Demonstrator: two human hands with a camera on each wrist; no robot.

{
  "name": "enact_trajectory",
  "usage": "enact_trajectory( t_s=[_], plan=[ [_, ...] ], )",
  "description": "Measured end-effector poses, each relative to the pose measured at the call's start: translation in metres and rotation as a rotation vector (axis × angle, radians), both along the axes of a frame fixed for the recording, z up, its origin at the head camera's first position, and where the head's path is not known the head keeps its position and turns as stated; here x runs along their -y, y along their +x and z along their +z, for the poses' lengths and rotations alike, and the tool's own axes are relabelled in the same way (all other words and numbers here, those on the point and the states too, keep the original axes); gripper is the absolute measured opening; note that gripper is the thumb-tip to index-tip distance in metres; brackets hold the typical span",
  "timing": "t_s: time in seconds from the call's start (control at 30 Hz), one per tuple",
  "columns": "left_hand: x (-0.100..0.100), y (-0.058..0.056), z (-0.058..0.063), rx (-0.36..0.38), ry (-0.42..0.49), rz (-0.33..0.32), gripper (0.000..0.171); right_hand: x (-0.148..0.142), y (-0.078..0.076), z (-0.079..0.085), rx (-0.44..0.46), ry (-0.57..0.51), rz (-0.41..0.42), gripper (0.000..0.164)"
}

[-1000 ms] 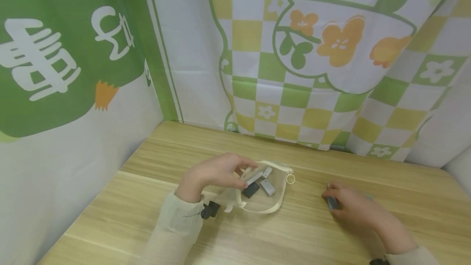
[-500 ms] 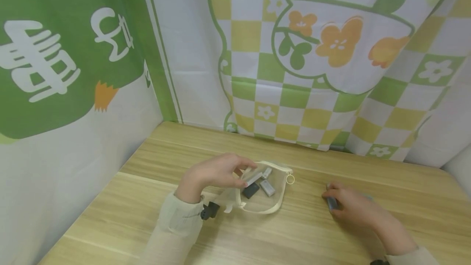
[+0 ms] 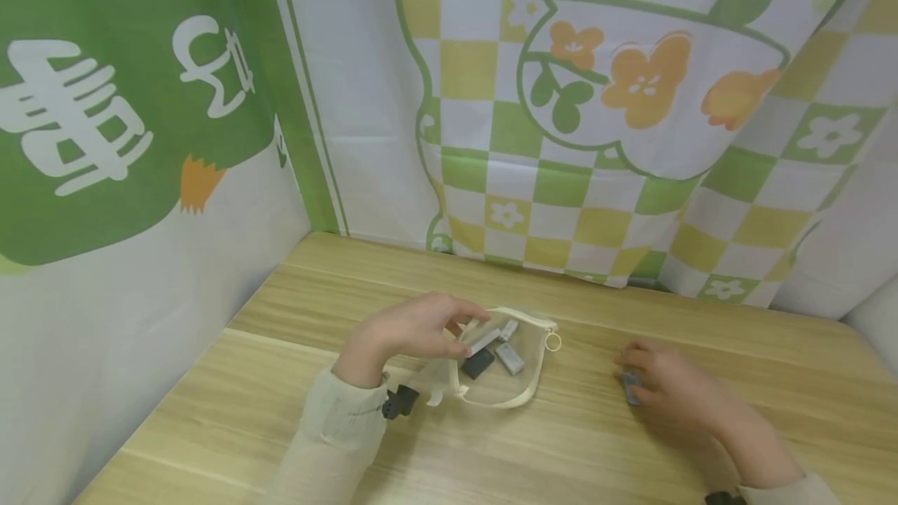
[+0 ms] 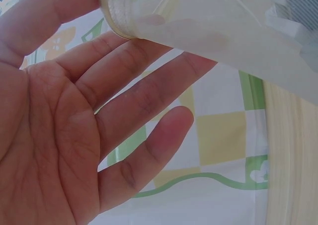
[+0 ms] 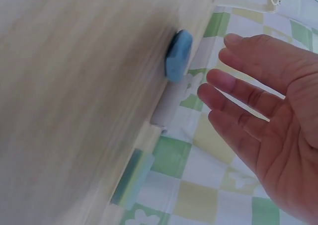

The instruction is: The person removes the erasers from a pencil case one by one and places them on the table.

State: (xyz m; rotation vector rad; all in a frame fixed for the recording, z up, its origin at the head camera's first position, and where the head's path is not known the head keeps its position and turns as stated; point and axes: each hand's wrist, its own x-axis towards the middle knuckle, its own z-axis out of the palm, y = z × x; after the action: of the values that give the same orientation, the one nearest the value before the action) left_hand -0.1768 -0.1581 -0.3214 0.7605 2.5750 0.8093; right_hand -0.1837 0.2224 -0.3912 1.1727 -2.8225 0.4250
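Left hand (image 3: pixel 414 326) pinching pouch rim (image 3: pixel 521 397), right hand (image 3: pixel 680 390), fingers (image 5: pixel 268 56) loose, seemingly off blue block (image 5: pixel 178 58), tabletop (image 3: pixel 582 411) between hands

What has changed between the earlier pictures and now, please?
The right hand has opened and lifted slightly off the small blue-grey block, apparently letting it go; the block lies on the wood-grain table. Unchanged: the left hand holds the pale translucent zippered pouch, with grey and black blocks inside.
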Motion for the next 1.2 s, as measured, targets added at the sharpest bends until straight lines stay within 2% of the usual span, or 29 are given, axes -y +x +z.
enact_trajectory(
  t_s=[0.17,0.43,0.67,1.2],
  plan=[
    [0.000,0.000,0.000,-0.001,-0.001,-0.006,0.055,0.006,0.003,0.006,-0.041,-0.047,0.013,0.033],
    [0.000,-0.001,-0.001,-0.004,-0.003,-0.014,0.056,0.022,0.011,0.016,-0.132,-0.039,-0.020,0.037],
    [0.000,-0.002,-0.002,-0.011,0.003,-0.029,0.056,0.036,0.011,0.017,-0.212,-0.098,0.042,0.039],
    [-0.001,-0.001,0.000,-0.007,0.008,-0.022,0.054,0.066,0.012,0.024,-0.242,-0.135,0.102,0.037]
  ],
)
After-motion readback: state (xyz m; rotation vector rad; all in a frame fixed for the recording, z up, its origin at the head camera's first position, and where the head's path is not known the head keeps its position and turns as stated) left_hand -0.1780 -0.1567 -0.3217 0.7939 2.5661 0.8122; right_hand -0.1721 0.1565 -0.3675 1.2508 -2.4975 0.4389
